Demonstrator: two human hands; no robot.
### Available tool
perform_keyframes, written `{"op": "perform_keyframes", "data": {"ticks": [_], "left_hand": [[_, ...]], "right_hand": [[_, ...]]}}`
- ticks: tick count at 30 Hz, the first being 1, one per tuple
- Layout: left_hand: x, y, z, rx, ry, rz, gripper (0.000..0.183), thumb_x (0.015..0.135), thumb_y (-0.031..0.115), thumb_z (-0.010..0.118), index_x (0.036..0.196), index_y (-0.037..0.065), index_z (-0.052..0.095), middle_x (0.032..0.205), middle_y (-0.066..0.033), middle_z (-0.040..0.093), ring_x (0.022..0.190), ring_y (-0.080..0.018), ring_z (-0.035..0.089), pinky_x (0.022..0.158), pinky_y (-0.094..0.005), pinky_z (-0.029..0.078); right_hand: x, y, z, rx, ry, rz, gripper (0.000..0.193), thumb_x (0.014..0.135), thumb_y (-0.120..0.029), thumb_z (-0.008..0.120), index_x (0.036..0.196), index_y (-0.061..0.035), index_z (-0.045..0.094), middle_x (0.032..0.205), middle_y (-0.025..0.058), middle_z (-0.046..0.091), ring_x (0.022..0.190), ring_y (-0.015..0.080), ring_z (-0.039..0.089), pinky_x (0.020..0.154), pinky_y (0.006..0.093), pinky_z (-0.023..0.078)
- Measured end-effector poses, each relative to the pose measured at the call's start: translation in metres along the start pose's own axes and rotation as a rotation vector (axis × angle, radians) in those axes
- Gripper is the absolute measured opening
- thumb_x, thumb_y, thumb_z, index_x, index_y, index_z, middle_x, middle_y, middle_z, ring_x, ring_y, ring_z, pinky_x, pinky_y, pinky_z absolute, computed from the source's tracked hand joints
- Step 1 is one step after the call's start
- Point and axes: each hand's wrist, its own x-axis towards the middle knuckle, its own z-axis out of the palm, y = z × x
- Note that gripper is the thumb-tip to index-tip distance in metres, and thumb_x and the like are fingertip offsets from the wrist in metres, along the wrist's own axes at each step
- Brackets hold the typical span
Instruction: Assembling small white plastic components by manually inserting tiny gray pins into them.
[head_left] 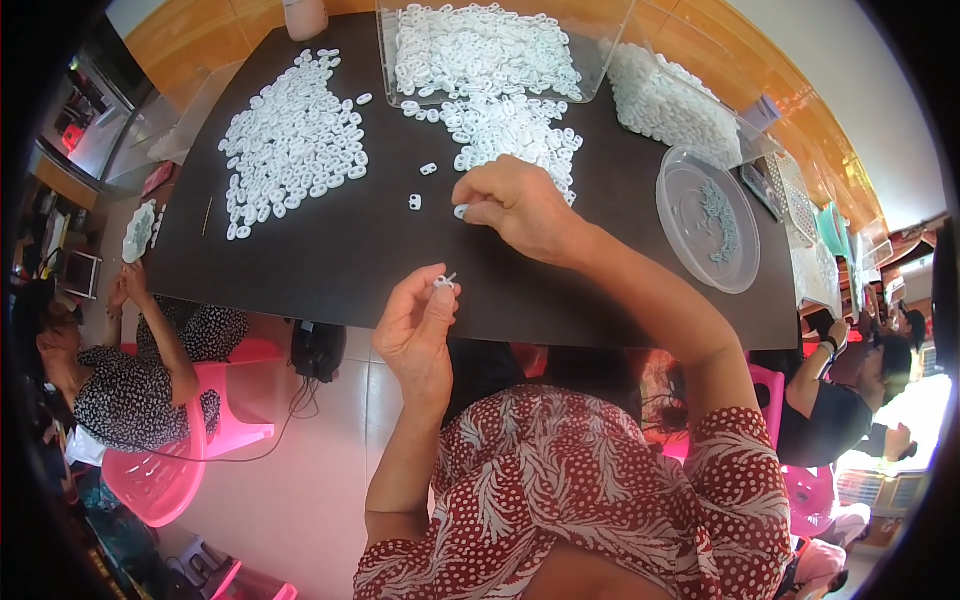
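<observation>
My left hand [412, 325] is raised at the table's near edge. Thumb and fingers pinch a small white plastic piece [443, 283], and a thin pin-like bit sticks out beside it. Farther forward, my right hand [522, 208] reaches over the table with its fingers closed at another small white oval piece [461, 212]. Just behind that hand spreads a loose pile of white two-holed oval pieces [510, 130]. Two single pieces, a nearer one [415, 202] and a farther one [429, 169], lie to the left of my right hand.
A larger pile of white pieces [295, 140] covers the dark table's [330, 265] left side. Behind stands a clear bin [606, 85] full of them. Right are a second filled container [670, 105] and a round clear tray [672, 240] holding small grey-green bits. Other people sit at both sides.
</observation>
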Motion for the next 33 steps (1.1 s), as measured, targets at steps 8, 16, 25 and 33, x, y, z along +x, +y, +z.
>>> {"op": "perform_keyframes", "data": {"ticks": [8, 16, 25, 33], "left_hand": [[-0.002, 0.010, 0.010, -0.034, -0.004, 0.018, 0.023, 0.085, 0.005, 0.063, 0.107, -0.001, 0.062, 0.081, -0.0029, 0.061, 0.070, -0.0075, 0.056, 0.060, -0.0186, 0.044], [-0.003, 0.005, 0.019, -0.145, -0.065, -0.036, 0.019, 0.085, 0.001, 0.060, 0.102, -0.007, 0.060, 0.082, -0.0086, 0.063, 0.068, -0.0115, 0.058, 0.059, -0.0228, 0.045], [-0.008, 0.010, 0.023, -0.321, -0.086, -0.195, 0.018, 0.086, 0.003, 0.059, 0.101, -0.008, 0.059, 0.082, -0.0108, 0.064, 0.067, -0.0135, 0.058, 0.059, -0.0255, 0.046], [-0.011, 0.009, 0.024, -0.121, 0.022, -0.109, 0.016, 0.085, 0.004, 0.063, 0.098, -0.006, 0.061, 0.079, -0.0104, 0.065, 0.062, -0.0124, 0.058, 0.054, -0.0234, 0.046]], "right_hand": [[-0.033, -0.017, -0.006, 0.879, -0.103, 0.452, 0.014, 0.080, -0.007, 0.066, 0.093, -0.0012, 0.065, 0.076, -0.0007, 0.061, 0.068, 0.0044, 0.053, 0.059, 0.0197, 0.041], [-0.053, -0.032, 0.002, 0.983, -0.039, 0.598, 0.016, 0.083, -0.013, 0.064, 0.093, -0.0002, 0.066, 0.077, 0.0026, 0.063, 0.067, 0.0065, 0.055, 0.057, 0.0201, 0.042], [-0.065, -0.035, 0.010, 1.048, 0.091, 0.471, 0.010, 0.084, -0.005, 0.062, 0.091, 0.0018, 0.064, 0.076, 0.0029, 0.063, 0.069, 0.0063, 0.056, 0.057, 0.0213, 0.044], [-0.068, -0.036, 0.006, 0.880, 0.143, 0.515, 0.012, 0.083, -0.009, 0.061, 0.089, 0.0005, 0.066, 0.073, 0.0004, 0.062, 0.063, 0.0039, 0.050, 0.054, 0.0188, 0.040]]}}
